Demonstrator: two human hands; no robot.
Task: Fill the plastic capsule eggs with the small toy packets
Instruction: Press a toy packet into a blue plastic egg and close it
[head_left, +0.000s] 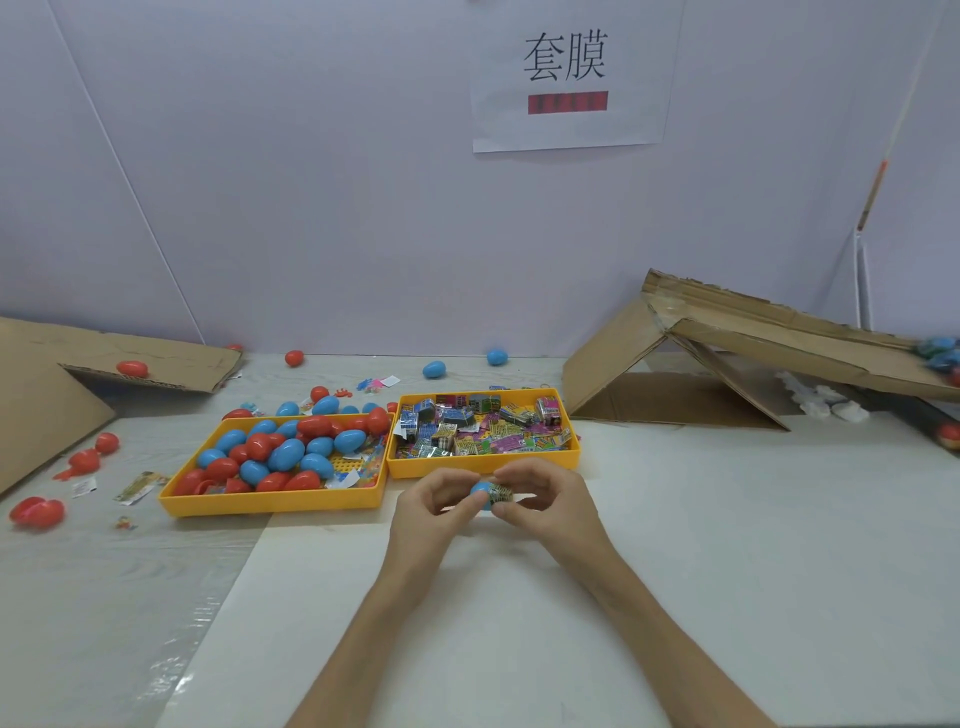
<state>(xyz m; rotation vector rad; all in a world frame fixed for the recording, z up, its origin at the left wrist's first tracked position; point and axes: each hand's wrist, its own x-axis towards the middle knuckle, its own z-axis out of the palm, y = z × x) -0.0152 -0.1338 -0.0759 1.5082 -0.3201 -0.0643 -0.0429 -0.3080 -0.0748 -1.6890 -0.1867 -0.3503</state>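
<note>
My left hand (434, 501) grips a blue capsule egg half (480, 491) just in front of the yellow trays. My right hand (540, 499) pinches a small folded toy packet (501, 493) at the open mouth of that half. The left yellow tray (270, 501) holds several blue and red capsule eggs (285, 454). The right yellow tray (483, 467) holds several printed toy packets (478, 426). My fingers hide most of the egg half.
Loose red eggs (36, 512) and blue eggs (434, 370) lie scattered on the table at the left and back. A cardboard ramp (727, 332) stands at the right, with a flat cardboard sheet (47, 395) at the left. A wall rises behind.
</note>
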